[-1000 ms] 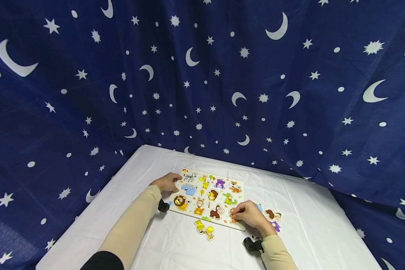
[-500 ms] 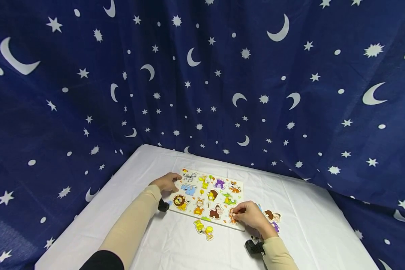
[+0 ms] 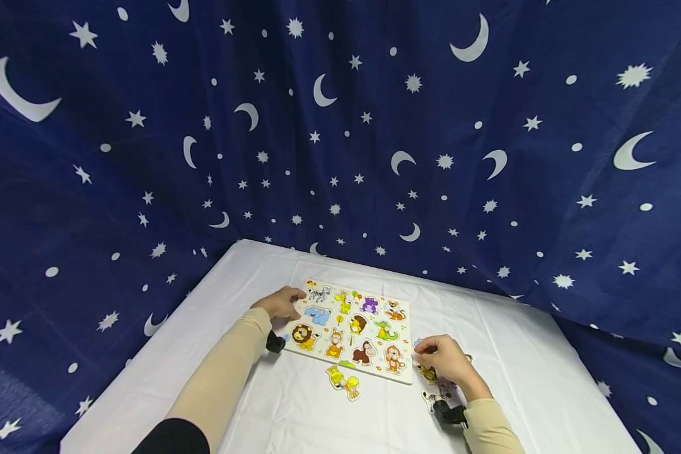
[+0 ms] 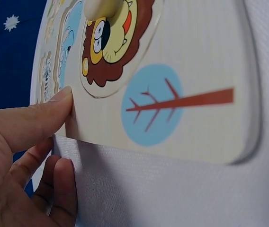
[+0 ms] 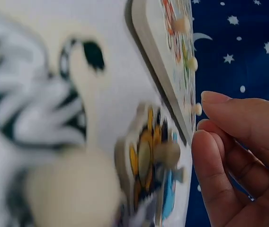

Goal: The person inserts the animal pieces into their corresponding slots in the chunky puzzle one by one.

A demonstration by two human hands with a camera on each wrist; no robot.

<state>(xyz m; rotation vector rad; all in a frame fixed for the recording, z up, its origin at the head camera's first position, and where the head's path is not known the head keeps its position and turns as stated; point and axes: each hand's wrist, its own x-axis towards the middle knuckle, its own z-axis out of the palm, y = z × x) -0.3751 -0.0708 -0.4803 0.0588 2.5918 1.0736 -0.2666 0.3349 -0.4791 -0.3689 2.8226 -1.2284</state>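
A wooden knob puzzle board [image 3: 374, 369] with animal pictures lies on the table. My left hand [image 3: 280, 304] holds its left edge. In the left wrist view the thumb [image 4: 44, 113] lies on the board's face near the lion piece [image 4: 120, 52], with the fingers at the edge. My right hand [image 3: 445, 360] is just off the board's right side, above loose pieces. In the right wrist view its thumb and fingertips hold nothing. A monkey piece [image 3: 394, 360] sits in the board's front right corner.
A loose giraffe piece [image 3: 343, 383] lies in front of the board. A zebra piece [image 3: 429, 401], an orange-yellow piece [image 5: 144, 156] and a blue piece [image 5: 170, 198] lie right of the board, partly hidden by my right hand. A star-patterned curtain [image 3: 340, 126] hangs behind.
My right hand has let go of the monkey piece on the board and moved right, over the loose pieces. My left hand keeps its place at the board's left edge.
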